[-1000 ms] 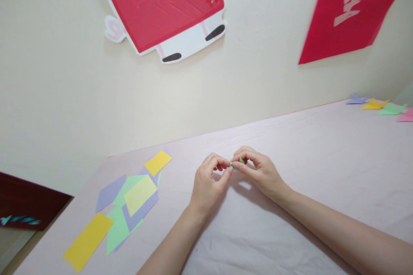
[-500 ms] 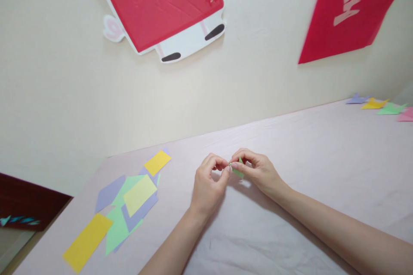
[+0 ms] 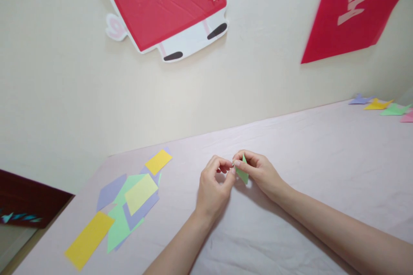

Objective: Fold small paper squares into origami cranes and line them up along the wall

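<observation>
Just above the cloth-covered table, a small green folded paper is pinched between the thumb and fingers of my right hand. One pointed flap of it sticks up past the thumb and a wider part hangs below. My left hand meets it from the left, its thumb and fingertips closed at the paper's left tip. The fingertips hide that tip, so its folds do not show.
Loose sheets lie at the left: a yellow sheet, a pale yellow sheet, a green sheet and a purple sheet. Folded papers, among them a yellow one, stand at the far right by the wall.
Both hands have shifted slightly right in view, and the green paper has turned so more of its face shows below the right thumb. The whole view has moved a little too.
</observation>
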The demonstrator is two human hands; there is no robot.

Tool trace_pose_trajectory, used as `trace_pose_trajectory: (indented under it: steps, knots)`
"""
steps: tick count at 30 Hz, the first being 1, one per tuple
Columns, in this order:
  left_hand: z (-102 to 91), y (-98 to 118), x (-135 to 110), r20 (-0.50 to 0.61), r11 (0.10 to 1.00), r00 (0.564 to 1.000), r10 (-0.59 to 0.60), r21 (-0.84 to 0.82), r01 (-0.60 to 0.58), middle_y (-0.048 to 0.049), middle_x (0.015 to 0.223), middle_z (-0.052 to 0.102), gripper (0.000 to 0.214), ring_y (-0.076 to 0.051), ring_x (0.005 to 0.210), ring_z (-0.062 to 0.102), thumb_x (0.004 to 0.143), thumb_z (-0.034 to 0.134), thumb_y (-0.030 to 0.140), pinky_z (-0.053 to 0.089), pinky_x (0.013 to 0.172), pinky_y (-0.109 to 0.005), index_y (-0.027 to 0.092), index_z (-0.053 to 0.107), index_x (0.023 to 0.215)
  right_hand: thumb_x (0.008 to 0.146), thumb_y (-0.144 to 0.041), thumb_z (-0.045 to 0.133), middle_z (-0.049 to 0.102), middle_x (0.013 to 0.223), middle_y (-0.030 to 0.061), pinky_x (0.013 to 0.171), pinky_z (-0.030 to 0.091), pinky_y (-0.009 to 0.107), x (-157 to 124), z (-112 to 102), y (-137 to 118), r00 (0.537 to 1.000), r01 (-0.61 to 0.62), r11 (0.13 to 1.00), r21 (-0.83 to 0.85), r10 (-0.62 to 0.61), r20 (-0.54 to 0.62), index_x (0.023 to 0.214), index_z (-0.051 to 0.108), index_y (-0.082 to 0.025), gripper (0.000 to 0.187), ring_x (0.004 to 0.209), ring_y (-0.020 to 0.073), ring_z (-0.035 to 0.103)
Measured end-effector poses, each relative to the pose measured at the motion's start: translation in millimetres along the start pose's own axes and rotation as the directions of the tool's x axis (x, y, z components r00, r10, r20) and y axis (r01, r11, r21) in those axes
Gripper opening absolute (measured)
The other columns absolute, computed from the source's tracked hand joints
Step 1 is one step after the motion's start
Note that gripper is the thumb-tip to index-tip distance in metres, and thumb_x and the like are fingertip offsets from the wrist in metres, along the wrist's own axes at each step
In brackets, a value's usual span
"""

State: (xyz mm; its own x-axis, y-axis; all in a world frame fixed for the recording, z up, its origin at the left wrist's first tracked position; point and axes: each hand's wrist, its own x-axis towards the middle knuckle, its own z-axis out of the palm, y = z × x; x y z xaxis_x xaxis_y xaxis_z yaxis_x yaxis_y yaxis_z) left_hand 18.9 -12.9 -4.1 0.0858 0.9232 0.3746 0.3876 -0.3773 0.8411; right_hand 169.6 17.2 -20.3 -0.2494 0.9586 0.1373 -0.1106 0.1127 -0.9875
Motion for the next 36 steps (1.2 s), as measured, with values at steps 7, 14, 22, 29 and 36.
trace_pose_trajectory:
  steps: [7,14,22,29,36]
  knots:
    - [-1.7,-4,3,-0.063,0.995,0.995,-0.075,-0.071,0.070,0.0016,0.074,0.058,0.014,-0.015,0.074,0.054,0.086,0.057,0.022,0.041,0.072,-0.025,0.019,0.058,0.073,0.080,-0.044,0.065,0.060,0.077,0.0000,0.070,0.042,0.028,-1,2,-4,0.999,-0.030,0.999,0.036,0.028,0.038,0.084,0.063,-0.019,0.026,0.073,0.0161,0.053]
    - [-1.1,-7,5,-0.048,0.967,0.979,-0.198,-0.173,0.187,-0.0004,0.080,0.062,0.011,-0.016,0.075,0.056,0.086,0.058,0.029,0.042,0.068,-0.025,0.019,0.062,0.084,0.074,-0.049,0.070,0.053,0.063,-0.0028,0.060,0.040,0.026,2,3,1,0.999,-0.036,0.999,0.035,0.037,-0.032,0.069,0.057,-0.019,0.033,0.061,0.0128,0.048]
    - [5.0,-11,5,0.011,0.919,0.959,-0.285,-0.280,0.276,0.0016,0.068,0.058,0.021,-0.013,0.065,0.050,0.079,0.065,0.036,0.038,0.062,-0.023,0.017,0.061,0.071,0.070,-0.050,0.074,0.054,0.059,-0.0033,0.057,0.041,0.025,3,1,1,0.997,-0.056,0.997,0.049,0.059,-0.050,0.065,0.057,-0.018,0.036,0.057,0.0121,0.049]
    - [1.0,-12,8,0.003,0.870,0.936,-0.352,-0.368,0.328,0.0045,0.059,0.049,0.024,-0.011,0.057,0.043,0.073,0.064,0.038,0.035,0.058,-0.023,0.018,0.054,0.064,0.084,-0.043,0.062,0.059,0.073,-0.0008,0.064,0.045,0.028,3,-1,1,0.999,0.033,0.999,0.023,-0.032,-0.019,0.090,0.061,-0.020,0.024,0.066,0.0145,0.054]
    - [-3.7,-15,11,0.034,0.845,0.929,-0.369,-0.404,0.350,0.0040,0.057,0.047,0.026,-0.011,0.056,0.039,0.075,0.062,0.036,0.032,0.056,-0.023,0.018,0.052,0.060,0.085,-0.023,0.056,0.064,0.093,0.0037,0.080,0.044,0.033,0,-3,-4,0.966,0.260,0.950,-0.174,-0.253,0.060,0.089,0.066,-0.022,0.011,0.088,0.0194,0.059]
